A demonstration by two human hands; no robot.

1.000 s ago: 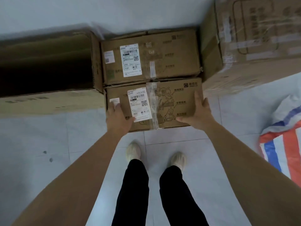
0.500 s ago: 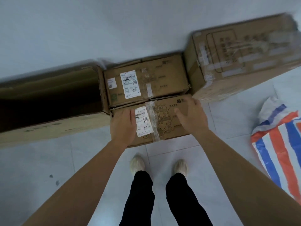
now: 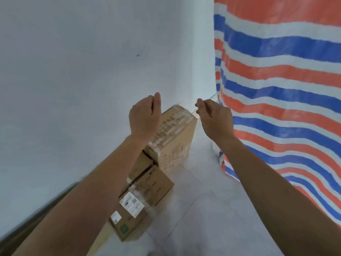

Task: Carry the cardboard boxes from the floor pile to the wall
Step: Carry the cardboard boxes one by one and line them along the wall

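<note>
A small cardboard box (image 3: 145, 193) with a white shipping label lies on the tiled floor beside the white wall (image 3: 73, 71). Behind it, partly hidden by my left forearm, sits a second small box (image 3: 140, 168). A taller taped box (image 3: 175, 137) stands further along the wall. My left hand (image 3: 144, 115) and my right hand (image 3: 214, 115) are raised in the air above the boxes, touching nothing. Both have the fingers curled loosely inward and hold nothing.
A large sheet of red, white and blue striped woven plastic (image 3: 280, 89) fills the right side and reaches down to the floor. A narrow strip of grey tiled floor (image 3: 199, 209) runs between the boxes and the striped sheet. A dark long box edge (image 3: 27, 224) shows at lower left.
Both hands have lifted off the front small box, which stays on the floor by the wall. The view has swung up and to the right, along the wall.
</note>
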